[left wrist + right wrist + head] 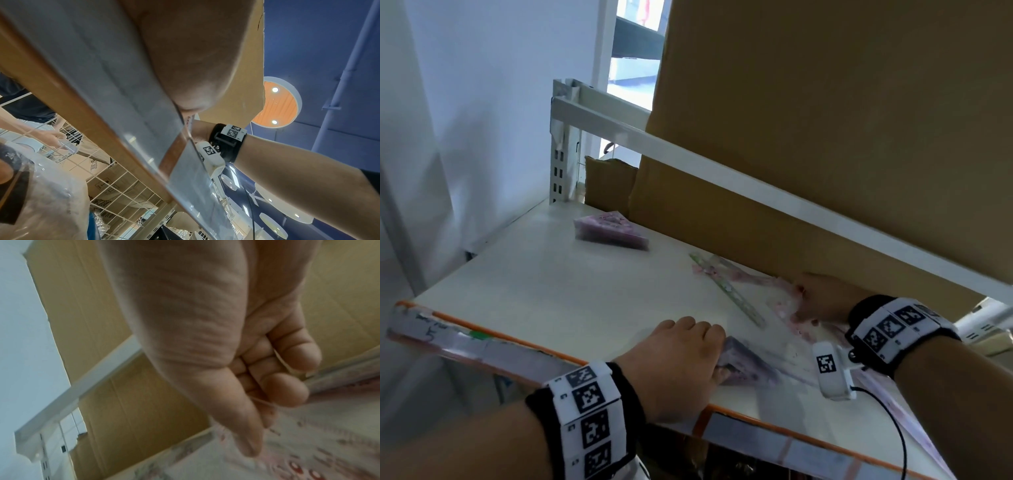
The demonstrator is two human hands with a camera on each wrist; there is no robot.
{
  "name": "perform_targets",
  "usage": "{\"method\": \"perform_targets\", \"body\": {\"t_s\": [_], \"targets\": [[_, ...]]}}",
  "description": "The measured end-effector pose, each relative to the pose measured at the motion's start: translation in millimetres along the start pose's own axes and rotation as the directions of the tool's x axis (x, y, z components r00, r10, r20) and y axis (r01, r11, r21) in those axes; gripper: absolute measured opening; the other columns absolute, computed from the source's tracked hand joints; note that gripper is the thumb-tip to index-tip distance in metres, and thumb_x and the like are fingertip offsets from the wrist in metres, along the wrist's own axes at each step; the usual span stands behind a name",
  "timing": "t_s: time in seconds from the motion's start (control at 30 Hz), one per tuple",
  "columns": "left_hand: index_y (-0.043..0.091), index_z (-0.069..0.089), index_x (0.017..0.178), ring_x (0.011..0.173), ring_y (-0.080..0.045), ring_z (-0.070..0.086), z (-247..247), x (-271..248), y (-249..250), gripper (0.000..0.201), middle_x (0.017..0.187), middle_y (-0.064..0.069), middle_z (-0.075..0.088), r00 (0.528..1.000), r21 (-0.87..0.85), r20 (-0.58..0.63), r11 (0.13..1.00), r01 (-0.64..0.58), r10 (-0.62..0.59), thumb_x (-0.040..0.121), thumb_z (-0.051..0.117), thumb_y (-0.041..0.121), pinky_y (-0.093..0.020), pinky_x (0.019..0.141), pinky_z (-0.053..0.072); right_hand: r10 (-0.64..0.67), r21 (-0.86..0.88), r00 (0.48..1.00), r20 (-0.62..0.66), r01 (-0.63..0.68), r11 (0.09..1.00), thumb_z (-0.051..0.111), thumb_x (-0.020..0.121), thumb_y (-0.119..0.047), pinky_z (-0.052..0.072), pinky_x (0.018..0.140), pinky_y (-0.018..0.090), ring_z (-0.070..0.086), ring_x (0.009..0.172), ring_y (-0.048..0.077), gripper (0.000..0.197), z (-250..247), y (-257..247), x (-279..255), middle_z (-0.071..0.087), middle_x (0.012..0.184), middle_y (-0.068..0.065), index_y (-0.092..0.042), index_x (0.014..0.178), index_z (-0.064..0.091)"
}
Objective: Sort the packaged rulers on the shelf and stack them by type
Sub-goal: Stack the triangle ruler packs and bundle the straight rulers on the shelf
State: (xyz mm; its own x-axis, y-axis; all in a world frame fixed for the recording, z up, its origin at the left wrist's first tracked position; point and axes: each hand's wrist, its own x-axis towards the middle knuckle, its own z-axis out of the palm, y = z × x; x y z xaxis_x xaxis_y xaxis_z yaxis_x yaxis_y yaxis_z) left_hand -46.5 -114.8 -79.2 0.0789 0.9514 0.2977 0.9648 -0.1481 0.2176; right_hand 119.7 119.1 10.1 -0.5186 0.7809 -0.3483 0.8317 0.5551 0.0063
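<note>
Done: one purple triangular stack (610, 230) lay near the shelf (551, 281) back-left corner. Left: my left hand (681, 356) gripped a second purple pack (748, 365) at the front edge; my right hand (822, 298) pinched pink-patterned packs (784, 308); green ruler (729, 291) loose mid-shelf.

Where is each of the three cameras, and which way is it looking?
Head: on the person's head, looking down at the shelf; left hand and right hand both show.
Left wrist: under the left hand, looking up past the shelf edge at the ceiling; the right forearm shows.
Right wrist: behind the right hand, looking along the fingers at the pink packet.
Shared: the brown cardboard box appears in all.
</note>
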Motion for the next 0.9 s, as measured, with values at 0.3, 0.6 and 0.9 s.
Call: {"method": "perform_targets", "body": {"t_s": [0.3, 0.6, 0.9], "targets": [[0.02, 0.042, 0.11, 0.092, -0.022, 0.05, 1.4, 0.7, -1.4, 0.037, 0.104, -0.001, 0.055, 0.999, 0.033, 0.042, 0.999, -0.016, 0.015, 0.096, 0.028, 0.051, -0.037, 0.08, 0.037, -0.118, 0.367, 0.933, -0.339, 0.246, 0.897, 0.08, 0.079, -0.028, 0.044, 0.066, 0.031, 0.057, 0.069, 0.01, 0.014, -9.7, 24.6, -50.1, 0.064, 0.074, -0.006, -0.031, 0.081, 0.066], [0.025, 0.037, 0.097, 0.091, -0.021, 0.049, 2.4, 2.7, -4.4, 0.037, 0.097, 0.002, 0.053, 0.997, 0.037, 0.075, 0.999, -0.02, 0.018, 0.093, 0.028, 0.06, -0.035, 0.076, 0.031, -0.379, 0.3, 0.876, -0.299, 0.463, 0.834, 0.087, 0.071, -0.024, 0.051, 0.067, 0.019, 0.064, 0.073, 0.007, 0.033, 26.2, -9.6, -125.2, 0.068, 0.082, -0.011, -0.037, 0.088, 0.062], [0.025, 0.037, 0.101, 0.088, -0.018, 0.041, 1.6, 3.4, -5.6, 0.048, 0.099, 0.003, 0.05, 0.988, 0.061, 0.152, 0.997, -0.04, 0.03, 0.087, 0.025, 0.07, -0.034, 0.077, 0.026, -0.433, 0.041, 0.822, -0.37, 0.48, 0.876, 0.07, 0.084, -0.041, 0.04, 0.059, 0.019, 0.052, 0.074, 0.001, 0.021, 69.7, -38.2, -111.5, 0.053, 0.075, -0.019, -0.04, 0.083, 0.049]]}}
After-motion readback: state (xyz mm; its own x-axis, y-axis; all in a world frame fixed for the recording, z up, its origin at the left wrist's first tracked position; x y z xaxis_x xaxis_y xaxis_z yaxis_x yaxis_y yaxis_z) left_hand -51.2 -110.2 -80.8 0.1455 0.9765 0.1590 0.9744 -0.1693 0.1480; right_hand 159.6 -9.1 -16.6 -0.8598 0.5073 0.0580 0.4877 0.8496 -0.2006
